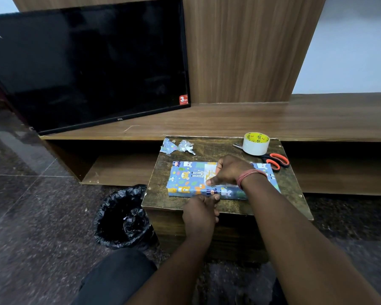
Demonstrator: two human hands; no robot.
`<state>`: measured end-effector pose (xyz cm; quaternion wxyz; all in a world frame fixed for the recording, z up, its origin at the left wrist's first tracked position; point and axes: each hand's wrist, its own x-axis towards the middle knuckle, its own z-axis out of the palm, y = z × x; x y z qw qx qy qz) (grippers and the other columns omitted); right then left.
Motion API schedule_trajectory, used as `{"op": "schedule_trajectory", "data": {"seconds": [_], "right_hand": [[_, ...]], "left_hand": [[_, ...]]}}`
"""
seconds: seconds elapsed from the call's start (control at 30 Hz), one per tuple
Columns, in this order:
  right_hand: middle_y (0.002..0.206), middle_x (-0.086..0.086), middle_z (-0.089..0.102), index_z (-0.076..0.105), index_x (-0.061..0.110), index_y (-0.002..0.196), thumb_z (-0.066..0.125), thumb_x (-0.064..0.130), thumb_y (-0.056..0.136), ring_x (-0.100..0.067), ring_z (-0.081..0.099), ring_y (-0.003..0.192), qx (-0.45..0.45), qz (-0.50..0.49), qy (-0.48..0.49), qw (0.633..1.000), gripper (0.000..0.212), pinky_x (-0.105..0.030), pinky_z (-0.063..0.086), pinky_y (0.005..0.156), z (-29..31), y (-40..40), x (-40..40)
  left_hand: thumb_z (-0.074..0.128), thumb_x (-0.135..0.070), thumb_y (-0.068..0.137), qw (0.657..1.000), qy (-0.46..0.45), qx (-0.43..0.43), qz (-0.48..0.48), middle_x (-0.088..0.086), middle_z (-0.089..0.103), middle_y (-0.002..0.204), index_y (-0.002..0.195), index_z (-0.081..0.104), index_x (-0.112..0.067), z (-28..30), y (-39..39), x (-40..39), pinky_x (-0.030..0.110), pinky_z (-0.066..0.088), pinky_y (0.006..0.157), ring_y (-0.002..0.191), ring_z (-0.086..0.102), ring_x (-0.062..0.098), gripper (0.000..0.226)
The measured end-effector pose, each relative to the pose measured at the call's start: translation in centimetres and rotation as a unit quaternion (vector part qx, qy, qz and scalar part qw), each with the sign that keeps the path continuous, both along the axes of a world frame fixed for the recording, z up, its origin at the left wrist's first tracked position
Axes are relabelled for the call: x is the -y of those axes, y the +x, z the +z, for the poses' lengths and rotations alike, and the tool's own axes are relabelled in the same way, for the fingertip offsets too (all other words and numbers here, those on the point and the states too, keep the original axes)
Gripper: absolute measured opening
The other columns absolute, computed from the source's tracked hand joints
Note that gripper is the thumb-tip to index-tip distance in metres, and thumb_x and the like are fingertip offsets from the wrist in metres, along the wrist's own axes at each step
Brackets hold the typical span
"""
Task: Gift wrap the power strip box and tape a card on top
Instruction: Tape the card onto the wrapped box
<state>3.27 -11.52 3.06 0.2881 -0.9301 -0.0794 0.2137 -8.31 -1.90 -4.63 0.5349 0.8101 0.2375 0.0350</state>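
Wooden counter point(295, 183): our right hand point(228, 170) presses the card point(209, 172) under its grip onto the wrapped box point(185, 179); our left hand point(201, 211), grip pinching, holds the box's near edge.

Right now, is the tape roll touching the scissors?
Touching. The head view shows the tape roll sitting on the blades of the scissors, whose tips stick out to its left.

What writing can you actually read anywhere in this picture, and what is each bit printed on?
"TCL": on the lower bezel of the television.
"3": on the red sticker at the screen's lower right corner; the smaller words beside it are too small to read.
Gold script on the card: partly hidden under the right hand, not readable.
Red print on the tape roll: too blurred to read.
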Motion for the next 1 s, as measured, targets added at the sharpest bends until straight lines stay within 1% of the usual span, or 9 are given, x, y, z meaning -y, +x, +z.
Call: {"op": "schedule_trajectory", "data": {"seconds": [0.2, 0.3, 0.4, 0.6, 0.67, 0.77, 0.83, 0.9, 1.0], "right_hand": [[0.074, 0.007, 0.058, 0.066, 0.016, 0.089, 0.091, 0.025, 0.072, -0.012, 0.053, 0.069, 0.037, 0.004, 0.054, 0.998, 0.032, -0.025, 0.037, 0.057, -0.4, -0.7, 1.5], [0.073, 0.006, 0.056, 0.065, 0.016, 0.088, 0.089, 0.019, 0.075, -0.01, 0.051, 0.066, 0.049, -0.006, 0.064, 0.997, 0.028, -0.026, 0.036, 0.057, -0.7, -0.6, 1.6], [0.071, 0.007, 0.059, 0.066, 0.014, 0.086, 0.087, 0.016, 0.077, -0.006, 0.051, 0.064, 0.049, -0.028, 0.078, 0.995, 0.023, -0.025, 0.038, 0.057, -1.0, -0.6, 1.5], [0.091, -0.001, 0.075, 0.073, 0.011, 0.087, 0.079, 0.01, 0.08, -0.016, 0.067, 0.088, 0.049, -0.057, 0.088, 0.993, 0.009, -0.029, 0.051, 0.078, -1.1, -0.4, 1.2], [0.088, -0.001, 0.075, 0.072, 0.014, 0.083, 0.075, 0.008, 0.081, -0.017, 0.067, 0.086, 0.052, -0.058, 0.092, 0.993, 0.007, -0.03, 0.052, 0.078, -1.1, -0.5, 1.2], [0.073, -0.002, 0.071, 0.069, 0.014, 0.078, 0.067, 0.003, 0.082, -0.019, 0.067, 0.07, 0.066, -0.097, 0.132, 0.984, 0.012, -0.032, 0.053, 0.068, -1.3, -0.4, 1.7], [0.071, -0.003, 0.071, 0.07, 0.011, 0.082, 0.068, 0.003, 0.083, -0.018, 0.066, 0.064, 0.072, -0.122, 0.152, 0.978, 0.008, -0.03, 0.053, 0.063, -1.2, -0.4, 2.2], [0.073, -0.002, 0.071, 0.071, 0.008, 0.086, 0.069, 0.006, 0.084, -0.015, 0.065, 0.066, 0.081, -0.13, 0.157, 0.976, 0.003, -0.025, 0.051, 0.063, -0.9, -0.3, 2.6], [0.074, -0.002, 0.071, 0.071, 0.007, 0.085, 0.069, 0.006, 0.085, -0.012, 0.063, 0.063, 0.088, -0.14, 0.152, 0.974, 0.002, -0.021, 0.049, 0.06, -0.9, 0.1, 3.1]], "left_hand": [[0.064, -0.046, 0.097, 0.998, -0.063, -0.024, -0.007, 0.003, 0.07, 0.057, 0.071, 0.067, -0.013, 0.2, 0.5, -0.5, 0.033, 0.055, 0.059, 0.048, 0.065, 0.015, 0.042], [0.068, -0.042, 0.095, 0.998, -0.051, -0.031, -0.001, 0.002, 0.071, 0.057, 0.076, 0.071, -0.012, 0.2, 0.6, -0.5, 0.037, 0.06, 0.065, 0.047, 0.066, 0.014, 0.036], [0.068, -0.041, 0.095, 0.999, -0.041, -0.026, 0.003, 0.002, 0.071, 0.058, 0.08, 0.073, -0.011, 0.3, 0.5, -0.2, 0.034, 0.059, 0.062, 0.045, 0.065, 0.012, 0.034], [0.071, -0.043, 0.093, 0.997, -0.035, -0.059, -0.029, 0.002, 0.072, 0.058, 0.076, 0.073, -0.012, 0.7, 0.9, -0.8, 0.031, 0.057, 0.062, 0.047, 0.065, 0.011, 0.036], [0.073, -0.043, 0.092, 0.993, -0.041, -0.091, -0.058, 0.001, 0.07, 0.056, 0.071, 0.07, -0.01, 1.3, 1.4, -0.8, 0.026, 0.054, 0.055, 0.045, 0.064, 0.01, 0.039], [0.079, -0.034, 0.089, 0.986, -0.071, -0.121, -0.091, 0.003, 0.07, 0.056, 0.068, 0.07, -0.007, 3.3, 2.8, -1.1, 0.017, 0.044, 0.046, 0.038, 0.059, 0.009, 0.035], [0.079, -0.03, 0.088, 0.984, -0.051, -0.128, -0.116, 0.004, 0.073, 0.061, 0.063, 0.071, -0.009, 4.9, 3.8, -1.6, 0.013, 0.038, 0.04, 0.036, 0.056, 0.006, 0.034], [0.077, -0.029, 0.09, 0.986, -0.038, -0.112, -0.117, 0.005, 0.073, 0.062, 0.061, 0.07, -0.009, 6.4, 4.6, -2.4, 0.012, 0.034, 0.037, 0.036, 0.053, 0.005, 0.035], [0.073, -0.018, 0.094, 0.989, -0.098, -0.062, -0.093, 0.005, 0.066, 0.054, 0.075, 0.07, 0.003, 7.3, 5.6, -3.0, 0.013, 0.033, 0.033, 0.031, 0.048, 0.005, 0.028]]}}
